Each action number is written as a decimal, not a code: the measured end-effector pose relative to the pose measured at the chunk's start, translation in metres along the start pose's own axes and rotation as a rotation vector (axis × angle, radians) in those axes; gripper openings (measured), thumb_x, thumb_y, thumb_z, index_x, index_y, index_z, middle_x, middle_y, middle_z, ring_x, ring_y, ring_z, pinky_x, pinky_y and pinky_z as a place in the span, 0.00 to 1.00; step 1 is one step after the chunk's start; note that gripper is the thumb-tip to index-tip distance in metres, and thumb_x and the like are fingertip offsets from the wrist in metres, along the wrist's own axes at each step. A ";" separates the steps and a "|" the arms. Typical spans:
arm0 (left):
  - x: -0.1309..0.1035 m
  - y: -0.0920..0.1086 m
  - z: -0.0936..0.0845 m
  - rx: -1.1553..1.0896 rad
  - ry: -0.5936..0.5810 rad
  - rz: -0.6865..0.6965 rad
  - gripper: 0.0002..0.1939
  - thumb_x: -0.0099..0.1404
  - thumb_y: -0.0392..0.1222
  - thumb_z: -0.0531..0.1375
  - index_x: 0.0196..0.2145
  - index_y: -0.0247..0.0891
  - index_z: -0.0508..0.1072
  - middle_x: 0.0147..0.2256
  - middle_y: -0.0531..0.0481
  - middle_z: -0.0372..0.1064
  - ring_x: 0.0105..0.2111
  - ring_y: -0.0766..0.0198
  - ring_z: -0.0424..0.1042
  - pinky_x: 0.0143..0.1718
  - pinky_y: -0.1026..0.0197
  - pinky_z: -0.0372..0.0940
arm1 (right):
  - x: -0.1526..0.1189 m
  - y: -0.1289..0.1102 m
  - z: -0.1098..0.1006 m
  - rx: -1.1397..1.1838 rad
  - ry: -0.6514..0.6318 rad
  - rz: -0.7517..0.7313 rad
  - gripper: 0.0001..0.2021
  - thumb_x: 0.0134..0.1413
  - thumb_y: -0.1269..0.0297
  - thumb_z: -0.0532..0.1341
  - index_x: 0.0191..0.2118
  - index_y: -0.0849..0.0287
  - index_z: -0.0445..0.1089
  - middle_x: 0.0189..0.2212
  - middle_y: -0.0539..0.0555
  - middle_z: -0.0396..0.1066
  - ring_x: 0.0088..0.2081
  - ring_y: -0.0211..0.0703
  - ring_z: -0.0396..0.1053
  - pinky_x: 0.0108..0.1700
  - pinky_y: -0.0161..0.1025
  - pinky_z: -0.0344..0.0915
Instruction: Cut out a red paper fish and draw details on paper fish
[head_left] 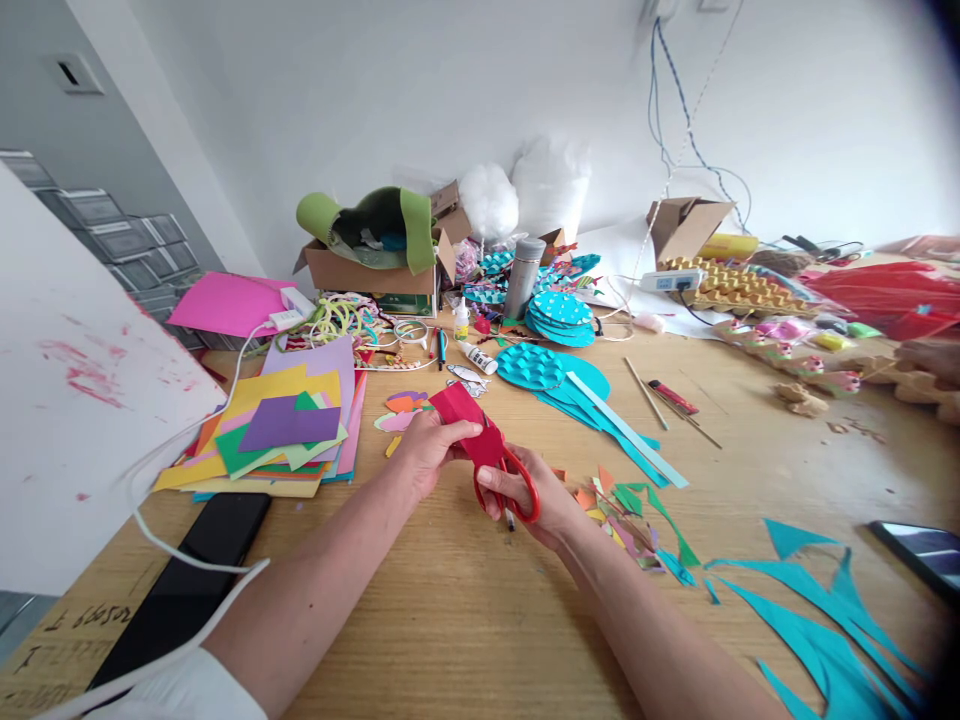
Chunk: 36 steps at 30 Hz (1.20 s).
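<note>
Near the middle of the table, my left hand (433,452) pinches a piece of red paper (456,403) between thumb and fingers. My right hand (534,493) is closed on the handles of red scissors (531,482). The scissors' blades are at the red paper and mostly hidden by it. Just behind my left hand lie small cut shapes (405,402) in orange, purple and pink. Small colourful scraps (626,515) lie to the right of my right hand.
Coloured paper sheets (289,424) and a black phone (187,570) lie left. Blue paper discs (531,367), a grey bottle (524,278) and a cardboard box (375,276) stand or lie behind. Blue offcuts (810,610) spread at front right. A white cable (161,545) crosses the left side.
</note>
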<state>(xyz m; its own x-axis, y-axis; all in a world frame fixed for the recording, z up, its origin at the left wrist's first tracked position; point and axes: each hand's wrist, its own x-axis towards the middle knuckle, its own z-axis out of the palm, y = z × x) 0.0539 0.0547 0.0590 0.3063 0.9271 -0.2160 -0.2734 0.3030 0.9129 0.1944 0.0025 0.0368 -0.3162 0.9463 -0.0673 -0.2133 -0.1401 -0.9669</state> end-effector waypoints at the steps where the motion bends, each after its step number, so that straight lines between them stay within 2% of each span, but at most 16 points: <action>1: 0.000 0.000 0.000 -0.001 -0.003 0.001 0.12 0.43 0.39 0.68 0.27 0.33 0.74 0.28 0.47 0.75 0.29 0.60 0.73 0.33 0.60 0.68 | 0.000 0.000 0.000 -0.003 0.001 -0.001 0.22 0.40 0.48 0.70 0.30 0.61 0.64 0.14 0.45 0.63 0.16 0.32 0.59 0.19 0.31 0.54; 14: -0.001 0.001 0.000 0.005 -0.051 0.009 0.11 0.45 0.39 0.68 0.27 0.33 0.74 0.29 0.46 0.75 0.28 0.62 0.72 0.34 0.60 0.66 | -0.002 0.001 0.001 -0.016 0.021 -0.019 0.23 0.49 0.42 0.63 0.27 0.61 0.63 0.16 0.47 0.64 0.15 0.32 0.60 0.18 0.30 0.54; 27: -0.001 0.002 0.001 -0.006 -0.045 -0.002 0.11 0.44 0.38 0.68 0.26 0.33 0.74 0.27 0.48 0.74 0.27 0.64 0.71 0.33 0.62 0.66 | -0.002 0.003 0.000 0.000 0.033 -0.025 0.24 0.50 0.39 0.60 0.28 0.60 0.63 0.17 0.46 0.65 0.16 0.32 0.60 0.19 0.31 0.54; 36: -0.002 0.002 0.002 0.001 -0.049 -0.013 0.10 0.44 0.39 0.68 0.25 0.33 0.74 0.27 0.48 0.74 0.27 0.64 0.70 0.33 0.62 0.65 | -0.001 0.002 0.002 -0.027 0.048 -0.031 0.26 0.46 0.36 0.61 0.28 0.59 0.62 0.16 0.45 0.63 0.15 0.31 0.59 0.18 0.31 0.54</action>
<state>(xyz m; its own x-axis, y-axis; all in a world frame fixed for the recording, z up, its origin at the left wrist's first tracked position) 0.0543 0.0533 0.0614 0.3539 0.9113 -0.2105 -0.2682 0.3145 0.9106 0.1925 0.0005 0.0353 -0.2652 0.9630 -0.0486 -0.1970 -0.1034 -0.9749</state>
